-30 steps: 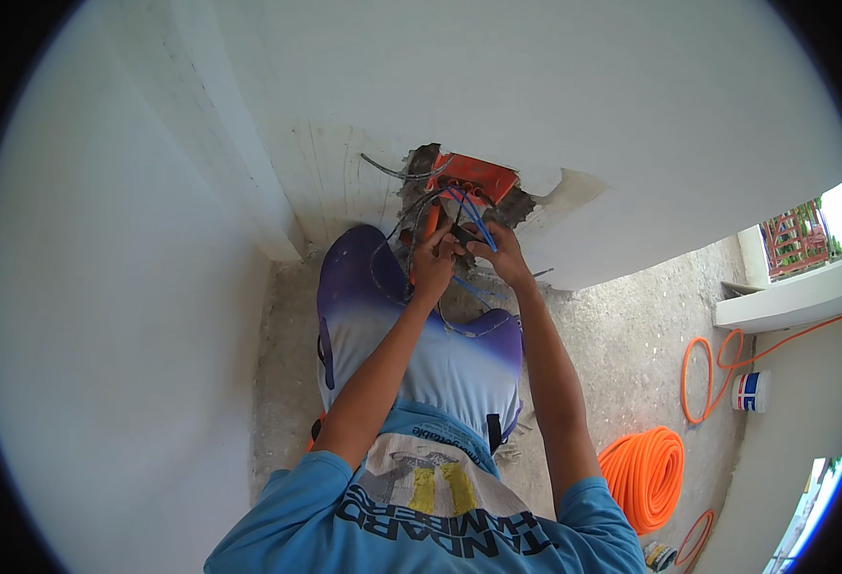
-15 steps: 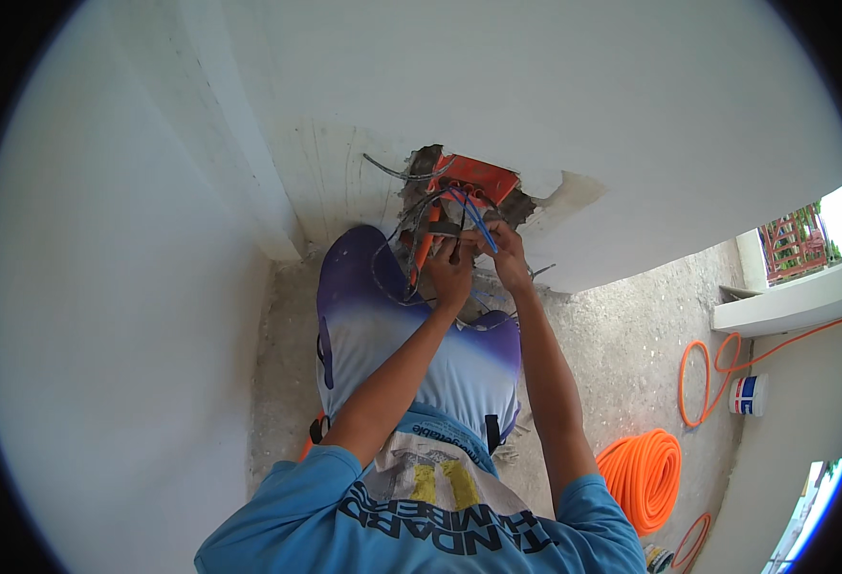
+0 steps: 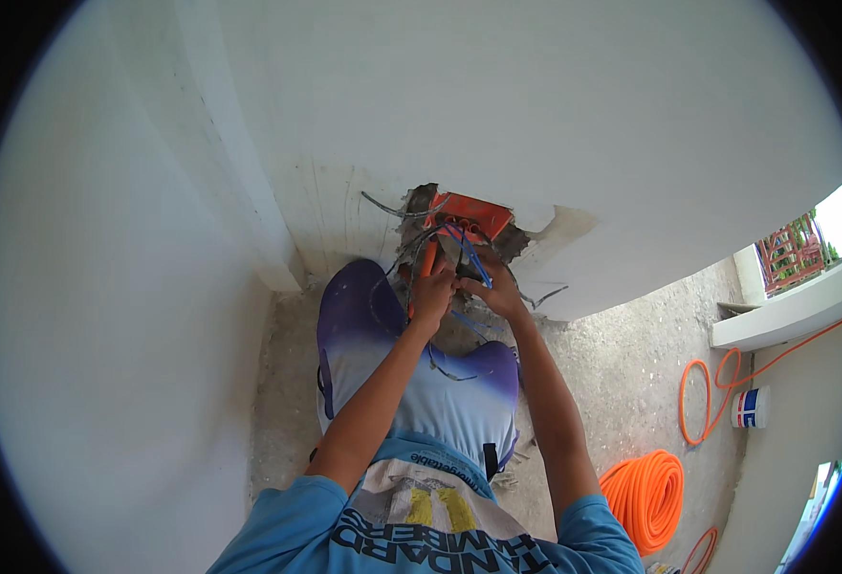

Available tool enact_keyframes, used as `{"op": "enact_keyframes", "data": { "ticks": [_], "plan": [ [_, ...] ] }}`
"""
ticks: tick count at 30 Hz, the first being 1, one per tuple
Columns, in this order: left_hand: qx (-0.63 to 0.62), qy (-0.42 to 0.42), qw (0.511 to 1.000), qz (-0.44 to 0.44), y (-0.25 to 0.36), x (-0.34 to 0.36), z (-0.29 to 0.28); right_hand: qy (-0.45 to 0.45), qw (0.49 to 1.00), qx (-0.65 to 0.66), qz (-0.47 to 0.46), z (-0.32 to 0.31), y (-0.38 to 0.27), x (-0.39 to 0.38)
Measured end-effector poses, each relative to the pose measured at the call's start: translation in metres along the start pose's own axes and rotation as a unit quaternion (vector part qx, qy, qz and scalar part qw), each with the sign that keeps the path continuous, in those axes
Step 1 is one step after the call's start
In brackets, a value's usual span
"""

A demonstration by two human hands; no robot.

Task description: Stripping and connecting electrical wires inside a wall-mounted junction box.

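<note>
Dressed in blue short-sleeved T-shirt (image 3: pixel 287 517), marked with dark lettering (image 3: pixel 411 538) and a pale panel (image 3: pixel 387 478) bearing two yellow blocks (image 3: pixel 459 509). Wearing trousers (image 3: pixel 421 392) graded purple at knees (image 3: pixel 356 292) to pale grey toward shirt hem (image 3: pixel 440 443).

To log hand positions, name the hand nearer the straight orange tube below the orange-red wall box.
Left: the left hand partly covers the tube; the right hand is farther, rightward.
</note>
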State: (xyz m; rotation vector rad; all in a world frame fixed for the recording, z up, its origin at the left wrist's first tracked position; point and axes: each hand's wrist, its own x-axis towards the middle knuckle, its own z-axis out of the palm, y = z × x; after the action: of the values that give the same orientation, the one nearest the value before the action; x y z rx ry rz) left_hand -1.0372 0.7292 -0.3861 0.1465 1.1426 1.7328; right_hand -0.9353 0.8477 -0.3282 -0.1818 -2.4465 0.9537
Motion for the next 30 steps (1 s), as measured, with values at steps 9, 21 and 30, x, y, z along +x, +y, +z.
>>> {"op": "enact_keyframes", "data": {
  "ticks": [9, 21, 30],
  "plan": [
    [0.055, -0.007, 0.993, 0.104, 0.001, 0.015, 0.004, -0.003, 0.966, 0.201, 0.161, -0.013, -0.017, 0.012],
    [0.155, 0.074, 0.979, 0.106, -0.012, 0.020, -0.006, -0.115, 0.987, 0.011, 0.112, -0.002, -0.032, 0.002],
    [0.203, 0.045, 0.905, 0.372, -0.009, -0.003, 0.010, -0.103, 0.900, 0.339, 0.255, 0.004, -0.012, 0.005]
  ]
}}
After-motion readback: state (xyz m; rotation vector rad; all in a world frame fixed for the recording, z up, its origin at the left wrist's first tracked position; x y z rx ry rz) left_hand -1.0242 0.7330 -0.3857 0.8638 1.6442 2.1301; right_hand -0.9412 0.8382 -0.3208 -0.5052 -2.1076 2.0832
